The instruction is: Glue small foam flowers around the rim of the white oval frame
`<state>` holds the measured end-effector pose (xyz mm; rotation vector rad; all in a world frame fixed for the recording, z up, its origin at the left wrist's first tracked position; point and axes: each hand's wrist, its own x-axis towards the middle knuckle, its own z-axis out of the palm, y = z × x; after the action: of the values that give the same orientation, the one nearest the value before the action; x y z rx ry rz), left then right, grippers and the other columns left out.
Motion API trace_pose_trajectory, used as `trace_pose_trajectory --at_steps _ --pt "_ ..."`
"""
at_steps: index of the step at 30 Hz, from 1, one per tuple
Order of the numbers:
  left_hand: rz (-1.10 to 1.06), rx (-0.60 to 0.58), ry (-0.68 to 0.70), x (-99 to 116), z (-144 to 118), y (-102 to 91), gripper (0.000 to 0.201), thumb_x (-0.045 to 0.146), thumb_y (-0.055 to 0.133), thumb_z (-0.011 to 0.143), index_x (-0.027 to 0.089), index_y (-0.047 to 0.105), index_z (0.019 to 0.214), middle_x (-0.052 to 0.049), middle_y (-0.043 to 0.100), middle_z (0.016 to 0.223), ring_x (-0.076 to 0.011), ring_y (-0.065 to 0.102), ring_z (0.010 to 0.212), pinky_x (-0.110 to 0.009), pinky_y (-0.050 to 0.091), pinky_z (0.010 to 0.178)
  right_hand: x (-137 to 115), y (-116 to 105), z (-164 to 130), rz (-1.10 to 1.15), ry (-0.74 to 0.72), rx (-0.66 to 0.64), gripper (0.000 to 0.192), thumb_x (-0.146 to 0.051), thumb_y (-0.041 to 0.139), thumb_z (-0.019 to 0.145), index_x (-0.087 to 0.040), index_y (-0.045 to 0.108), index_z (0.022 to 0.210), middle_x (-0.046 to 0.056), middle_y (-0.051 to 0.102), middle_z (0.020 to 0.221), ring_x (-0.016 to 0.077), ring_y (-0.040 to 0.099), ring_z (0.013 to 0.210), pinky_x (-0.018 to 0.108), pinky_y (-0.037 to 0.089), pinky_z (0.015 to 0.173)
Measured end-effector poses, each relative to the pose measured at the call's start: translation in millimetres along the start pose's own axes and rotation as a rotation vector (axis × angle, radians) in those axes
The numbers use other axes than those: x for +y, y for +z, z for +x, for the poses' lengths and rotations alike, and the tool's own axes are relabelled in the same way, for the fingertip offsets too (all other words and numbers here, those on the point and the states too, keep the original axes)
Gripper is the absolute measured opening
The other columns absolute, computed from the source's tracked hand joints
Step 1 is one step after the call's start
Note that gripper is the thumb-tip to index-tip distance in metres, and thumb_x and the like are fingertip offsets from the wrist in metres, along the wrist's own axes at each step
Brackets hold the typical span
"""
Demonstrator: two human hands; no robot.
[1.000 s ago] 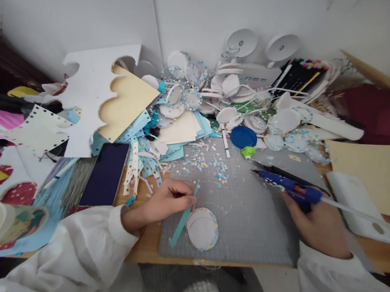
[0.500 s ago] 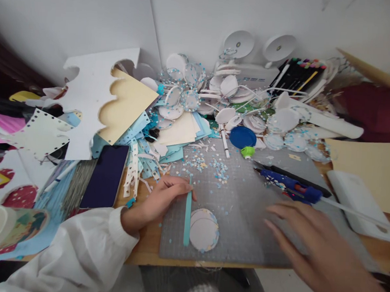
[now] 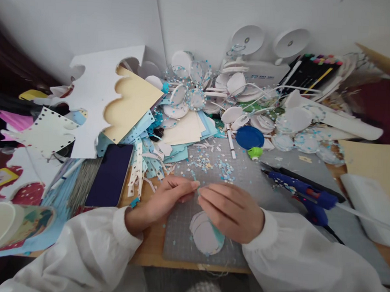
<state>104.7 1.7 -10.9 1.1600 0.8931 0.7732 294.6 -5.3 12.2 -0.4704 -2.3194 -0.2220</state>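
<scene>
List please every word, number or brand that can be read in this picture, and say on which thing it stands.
No text can be read with certainty.
White lamp base by the wall: a short blue printed line, too small and blurred to read.
Dark phone: screen off, nothing shown.
Marker set: any print is too small to tell.
Blue glue gun and the cutting mat under both hands: no legible marking.

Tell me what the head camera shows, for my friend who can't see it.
Two hands, left hand and right hand, meet over a white paper circle on a grey cutting mat. A blue glue gun lies to the right, a dark phone to the left, with paper scraps behind.
</scene>
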Motion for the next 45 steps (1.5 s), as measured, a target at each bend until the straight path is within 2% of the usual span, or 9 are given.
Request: trace_pose_trajectory --at_steps 4,8,13,19,23,26,30,37,45 --pt "0.476 -0.092 0.203 6.3 -1.2 -1.9 0.043 0.035 0.046 0.093 0.015 0.044 0.054 0.002 0.04 0.054 -0.0094 0.036 0.054 -0.024 0.029 0.053 8.2 -1.4 -16.8 0.162 0.339 0.156 0.022 -0.01 0.053 0.085 -0.023 0.058 0.102 0.005 0.073 0.09 0.0168 0.069 0.084 0.032 0.059 0.071" --pt "0.923 -0.355 0.395 8.6 -2.6 -3.6 0.029 0.038 0.049 0.092 0.014 0.064 0.085 -0.005 0.06 0.077 -0.0158 0.054 0.071 -0.026 0.037 0.065 11.6 2.0 -29.5 0.32 0.73 0.424 0.02 -0.007 0.055 0.083 -0.024 0.054 0.095 0.003 0.07 0.083 0.0183 0.069 0.077 0.034 0.058 0.066" --pt "1.181 -0.483 0.448 8.2 -3.7 -2.1 0.046 0.057 0.057 0.082 0.015 0.062 0.099 -0.008 0.061 0.088 -0.0231 0.054 0.082 -0.033 0.039 0.074 11.3 7.1 -29.5 0.51 0.906 0.525 0.008 -0.015 0.054 0.087 -0.022 0.053 0.091 0.003 0.067 0.08 0.0167 0.067 0.068 0.031 0.056 0.058" --pt "0.942 -0.404 0.28 11.2 -6.6 0.5 0.029 0.041 0.061 0.086 0.017 0.056 0.102 -0.007 0.059 0.101 -0.0211 0.052 0.093 -0.032 0.041 0.082 7.3 4.9 -28.8 0.602 0.927 0.484 0.008 -0.016 0.052 0.089 -0.023 0.053 0.092 0.003 0.064 0.077 0.0184 0.067 0.073 0.03 0.055 0.056" --pt "0.531 -0.256 0.099 6.3 -8.6 4.2 0.019 0.031 0.056 0.09 0.017 0.053 0.102 -0.003 0.058 0.09 -0.0129 0.054 0.076 -0.024 0.044 0.066 5.3 3.9 -30.9 0.705 0.936 0.494 0.007 -0.018 0.051 0.09 -0.023 0.054 0.094 0.003 0.062 0.077 0.0193 0.066 0.075 0.031 0.053 0.055" --pt "0.325 -0.199 0.042 0.7 -6.9 6.3 0.019 0.031 0.058 0.088 0.016 0.056 0.099 -0.002 0.058 0.086 -0.0105 0.053 0.071 -0.02 0.043 0.06 3.0 2.9 -28.9 0.78 0.952 0.471 0.006 -0.019 0.051 0.091 -0.024 0.055 0.094 0.003 0.062 0.077 0.0193 0.066 0.076 0.031 0.053 0.056" --pt "0.174 -0.126 0.021 -1.5 -3.1 7.1 0.026 0.025 0.067 0.082 0.014 0.06 0.104 -0.005 0.063 0.095 -0.012 0.058 0.078 -0.02 0.046 0.066 -0.2 2.1 -24.7 0.821 0.924 0.423 0.007 -0.019 0.052 0.091 -0.024 0.055 0.094 0.003 0.063 0.078 0.017 0.064 0.071 0.031 0.053 0.058" --pt "0.127 -0.099 -0.038 3.5 -2.4 9.2 0.016 0.025 0.068 0.079 0.01 0.067 0.086 -0.003 0.065 0.074 -0.0102 0.056 0.063 -0.018 0.045 0.056 -2.0 3.3 -23.6 0.827 0.925 0.4 0.005 -0.019 0.052 0.091 -0.022 0.054 0.094 0.002 0.063 0.079 0.0143 0.063 0.069 0.029 0.052 0.06" --pt "0.155 -0.085 -0.053 1.8 -1.6 8.7 0.017 0.025 0.069 0.078 0.009 0.071 0.084 -0.003 0.064 0.068 -0.0087 0.054 0.058 -0.016 0.042 0.05 -3.0 4.4 -24.0 0.823 0.918 0.401 0.007 -0.016 0.051 0.091 -0.021 0.054 0.095 0.002 0.062 0.08 0.0141 0.063 0.072 0.028 0.053 0.061"
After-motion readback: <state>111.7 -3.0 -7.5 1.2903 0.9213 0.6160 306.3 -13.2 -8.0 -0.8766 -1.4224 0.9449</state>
